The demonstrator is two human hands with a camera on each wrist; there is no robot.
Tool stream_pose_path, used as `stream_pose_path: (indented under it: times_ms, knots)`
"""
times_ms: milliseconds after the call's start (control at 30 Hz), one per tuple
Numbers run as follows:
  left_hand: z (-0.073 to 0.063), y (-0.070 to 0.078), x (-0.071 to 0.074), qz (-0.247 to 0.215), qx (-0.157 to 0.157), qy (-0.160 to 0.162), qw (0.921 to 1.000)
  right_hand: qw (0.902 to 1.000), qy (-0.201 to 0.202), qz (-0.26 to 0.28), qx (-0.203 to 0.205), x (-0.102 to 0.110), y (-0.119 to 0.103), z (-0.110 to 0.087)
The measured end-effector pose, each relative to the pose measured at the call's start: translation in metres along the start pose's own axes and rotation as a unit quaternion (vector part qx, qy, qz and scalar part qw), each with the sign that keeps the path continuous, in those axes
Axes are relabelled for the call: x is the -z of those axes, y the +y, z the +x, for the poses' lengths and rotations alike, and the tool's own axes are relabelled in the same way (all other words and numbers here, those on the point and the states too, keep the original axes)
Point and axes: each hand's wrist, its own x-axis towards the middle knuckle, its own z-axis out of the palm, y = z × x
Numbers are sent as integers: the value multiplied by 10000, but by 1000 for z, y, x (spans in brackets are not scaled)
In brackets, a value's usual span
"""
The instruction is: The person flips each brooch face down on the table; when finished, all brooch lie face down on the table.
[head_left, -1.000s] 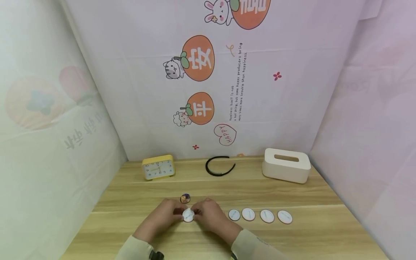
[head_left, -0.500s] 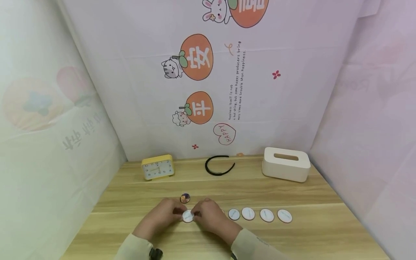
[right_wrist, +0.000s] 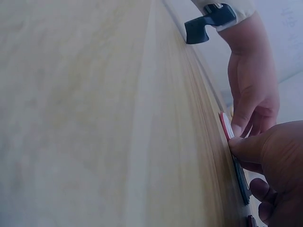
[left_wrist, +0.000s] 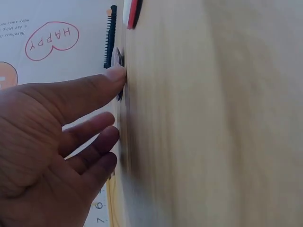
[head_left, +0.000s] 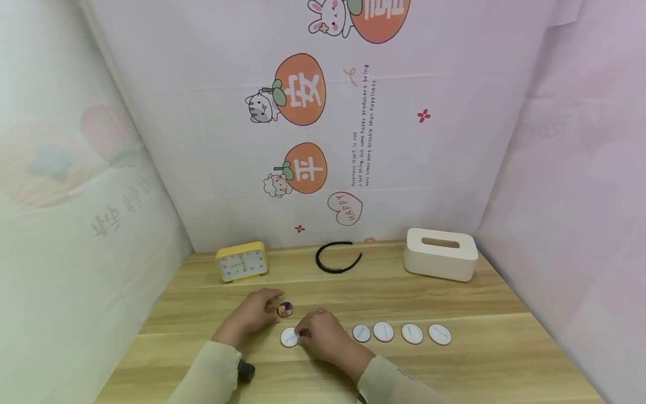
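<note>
In the head view, a round badge (head_left: 289, 337) lies on the table, white side up with a thin line across it. The thumb and index finger of my right hand (head_left: 327, 338) pinch its right edge; the other fingers are curled. Just beyond it lies a badge with a coloured picture (head_left: 285, 309). My left hand (head_left: 252, 314) is beside that one, thumb and fingers spread around its left side. In the left wrist view, the left thumb (left_wrist: 94, 92) is in front of the picture badge (left_wrist: 118, 56), partly hiding it; contact is unclear.
To the right, several white-faced badges (head_left: 383, 331) lie in a row. At the back stand a yellow alarm clock (head_left: 242, 262) and a white tissue box (head_left: 441, 255), with a black headband (head_left: 328, 266) between them. Printed cloth (head_left: 393, 168) hangs around the table (head_left: 393, 376).
My left hand has let go of the white-faced badge and moved up to the picture badge, its fingers spreading. The right hand has stayed at the white-faced badge.
</note>
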Motion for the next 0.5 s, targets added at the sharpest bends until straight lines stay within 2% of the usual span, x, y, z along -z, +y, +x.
stream_pose_path:
  times_ms: [367,500]
  knots:
    - [9,-3,-6,213,-77,71,9997,10000,-44,-19,-85,-5,2,1]
    - [9,-1,-6,202,-236,-1,9995,9999,-29,-18,-103,-7,4,2]
